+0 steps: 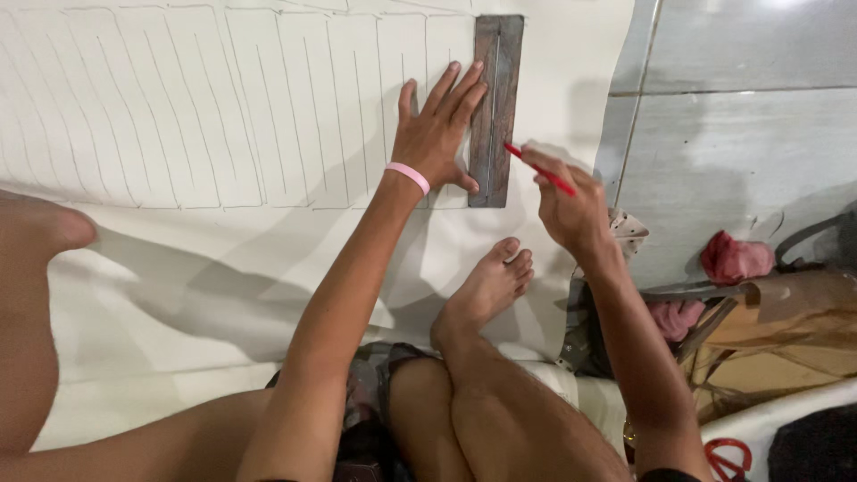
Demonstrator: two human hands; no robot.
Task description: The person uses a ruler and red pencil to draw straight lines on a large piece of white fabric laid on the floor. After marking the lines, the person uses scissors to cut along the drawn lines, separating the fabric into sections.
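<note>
The left hand [435,134] lies flat, fingers spread, pressing the dark template [494,107] on the white sheet [223,232]. The right hand [571,210] pinches a red pencil [539,169], tip just beside the template's right edge. Tracing is in hand; next needs a steady template.

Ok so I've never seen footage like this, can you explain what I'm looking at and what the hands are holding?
This is one picture from a camera worn on a person's head, looking down at their own bare hands and legs as they sit on the floor. The left hand, with a pink wristband, presses flat beside a dark wooden template lying on a large white sheet marked with rows of traced outlines. The right hand holds a red pencil, its tip at the template's edge. Their bare foot rests on the sheet. Cloth scraps and bags lie at right.
</note>
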